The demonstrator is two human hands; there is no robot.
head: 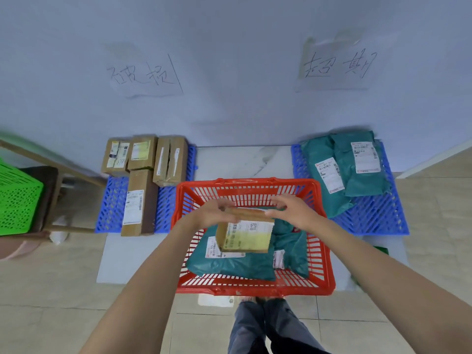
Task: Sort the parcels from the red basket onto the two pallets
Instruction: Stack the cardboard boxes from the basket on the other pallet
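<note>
A small cardboard box (246, 232) is gripped at mid-frame, above the red basket (329, 254): the left hand (215, 213) is closed on its upper left end and the right hand (291, 209) on its upper right end, with the labelled face turned toward the camera.

Beneath the box, inside the basket, teal mailer bags (235, 265) are seen lying, at least two, so the basket is judged not yet emptied.

At centre left of the frame, four cardboard parcels (145, 172) are already laid on the left blue pallet (112, 205). At centre right, two teal bags (347, 164) are laid on the right blue pallet (375, 213). The sorting is thus judged well under way, with the held box and the remaining bags left to be placed.

Above each pallet a handwritten sheet is fixed to the wall (229, 60). A green crate (18, 200) on a wooden stand (51, 185) is found at the far left edge, just beside the left pallet; it could crowd a reach to that side. Otherwise, the way to either pallet is seen to be open.
</note>
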